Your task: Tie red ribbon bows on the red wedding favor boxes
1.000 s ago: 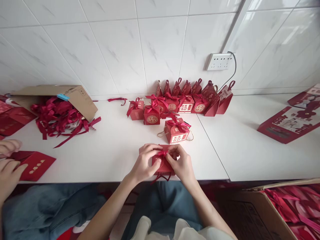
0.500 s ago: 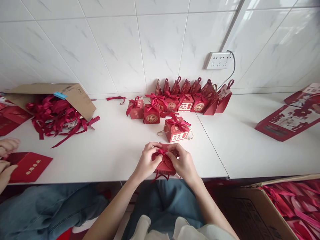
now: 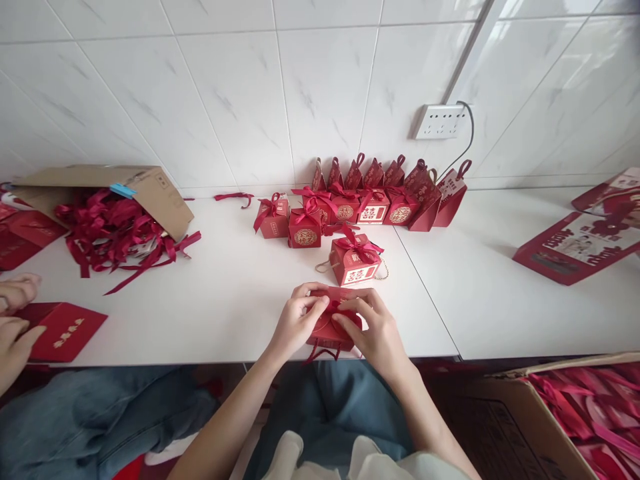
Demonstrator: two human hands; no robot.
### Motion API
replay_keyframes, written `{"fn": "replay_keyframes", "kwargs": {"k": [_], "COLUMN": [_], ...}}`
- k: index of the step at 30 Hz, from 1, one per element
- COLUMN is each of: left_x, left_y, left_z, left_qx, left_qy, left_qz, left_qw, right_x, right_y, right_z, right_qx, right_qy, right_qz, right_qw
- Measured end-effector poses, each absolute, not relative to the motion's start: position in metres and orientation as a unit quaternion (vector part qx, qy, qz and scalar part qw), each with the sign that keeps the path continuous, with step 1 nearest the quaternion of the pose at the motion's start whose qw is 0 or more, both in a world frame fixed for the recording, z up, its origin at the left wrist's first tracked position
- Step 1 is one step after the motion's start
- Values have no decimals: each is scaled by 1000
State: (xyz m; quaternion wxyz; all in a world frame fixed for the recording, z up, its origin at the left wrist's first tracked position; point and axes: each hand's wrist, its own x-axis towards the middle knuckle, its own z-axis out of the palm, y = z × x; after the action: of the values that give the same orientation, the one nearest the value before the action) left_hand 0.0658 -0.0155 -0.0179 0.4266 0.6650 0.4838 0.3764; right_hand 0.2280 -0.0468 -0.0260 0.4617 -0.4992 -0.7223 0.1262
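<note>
A small red gift box with a cord handle lies at the table's front edge, right before me. My left hand is at its left side, thumb and forefinger pinched on the red ribbon over the lid. From the right, my right hand has its thumb and fingers closed on the same ribbon near the middle of the lid. The fingers partly cover the ribbon, so its exact shape is unclear. Just behind stands a finished-looking red box with a bow and a beige cord.
Several bow-tied and pointed red boxes stand along the wall. A tipped cardboard box spills red ribbons at left. Another person's hand holds a red box. A carton of ribboned things sits lower right; a larger red box lies above.
My right hand's fingers have shifted and spread a little over the lid. The small bow shape seen between my hands earlier is now mostly covered or flattened.
</note>
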Motion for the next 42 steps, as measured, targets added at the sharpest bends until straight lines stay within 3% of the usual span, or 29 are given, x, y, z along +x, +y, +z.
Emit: {"fn": "replay_keyframes", "kwargs": {"k": [6, 16, 21, 29, 37, 42], "left_x": [64, 64, 62, 64, 43, 31], "left_y": [-14, -16, -15, -17, -32, -40], "left_z": [-17, -16, -17, -14, -14, -19], "left_qx": [671, 689, 650, 647, 651, 681], "left_qy": [480, 478, 485, 477, 511, 529], "left_qz": [370, 382, 378, 374, 428, 448], "left_qw": [427, 388, 446, 462, 362, 235], "right_x": [225, 228, 230, 228, 204, 196], "right_y": [-46, -40, -43, -43, -39, -42], "right_z": [-28, -26, -22, -18, -15, -13], "right_qx": [-508, -478, -493, -469, -422, -413], "right_qy": [-749, -784, -792, -785, -808, -824], "right_qz": [21, 15, 25, -21, -2, 44], "right_qw": [424, 396, 360, 403, 410, 384]}}
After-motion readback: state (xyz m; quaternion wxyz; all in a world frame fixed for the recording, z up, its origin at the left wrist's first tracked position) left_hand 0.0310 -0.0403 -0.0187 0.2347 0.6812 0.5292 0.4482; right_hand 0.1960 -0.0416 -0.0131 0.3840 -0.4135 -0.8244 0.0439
